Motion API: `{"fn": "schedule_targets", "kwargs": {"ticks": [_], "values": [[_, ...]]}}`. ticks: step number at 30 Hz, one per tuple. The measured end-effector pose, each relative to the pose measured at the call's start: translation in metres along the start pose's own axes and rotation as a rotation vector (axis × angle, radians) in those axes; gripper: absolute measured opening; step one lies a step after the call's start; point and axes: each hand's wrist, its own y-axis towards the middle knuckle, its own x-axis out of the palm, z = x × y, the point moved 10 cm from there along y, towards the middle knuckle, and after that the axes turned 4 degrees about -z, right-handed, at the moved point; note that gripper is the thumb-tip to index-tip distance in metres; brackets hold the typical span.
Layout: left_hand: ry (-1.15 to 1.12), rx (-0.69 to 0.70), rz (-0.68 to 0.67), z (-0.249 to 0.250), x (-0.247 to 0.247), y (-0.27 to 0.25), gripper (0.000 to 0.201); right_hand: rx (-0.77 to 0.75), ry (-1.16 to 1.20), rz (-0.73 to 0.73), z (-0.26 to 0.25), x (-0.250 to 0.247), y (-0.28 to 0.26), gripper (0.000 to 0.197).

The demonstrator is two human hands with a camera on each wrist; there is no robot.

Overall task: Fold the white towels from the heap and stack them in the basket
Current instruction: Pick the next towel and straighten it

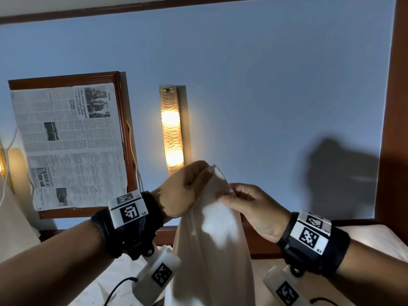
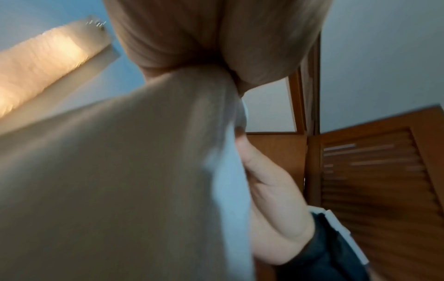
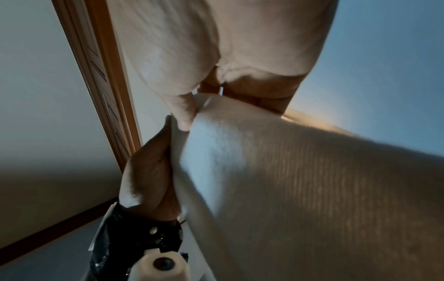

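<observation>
Holding a white towel (image 1: 212,235) aloft by its top edge, the person lets the cloth hang free, presumably so that gravity straightens it before a fold. Head view: the left hand (image 1: 185,188) pinches the upper corner, fingers curled onto the fabric, wrist raised and bent inward. The right hand (image 1: 249,204) sits just beside it and slightly lower, thumb and fingertips clamped on the same edge, as if gathering it. A lit wall lamp (image 1: 171,129) and a framed newspaper (image 1: 68,146) hang on the wall behind. Neither heap nor basket is in view.

Left wrist view: the towel (image 2: 108,180) drapes across most of the frame from under the left hand's closed grip; the right hand (image 2: 271,199) touches its hanging edge, a louvred door (image 2: 374,180) beyond.

Right wrist view: the right hand's thumb (image 3: 182,110) presses the towel (image 3: 300,180) edge against the fingers, while the left hand (image 3: 149,171) clutches the adjoining fabric below, fingers closed on it.
</observation>
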Motion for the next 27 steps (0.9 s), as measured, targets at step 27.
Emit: {"fn": "schedule_targets", "kwargs": {"ticks": [27], "values": [[0.448, -0.230, 0.349, -0.053, -0.099, 0.031, 0.035, 0.295, -1.012, -0.115, 0.178, -0.066, -0.044, 0.056]]}}
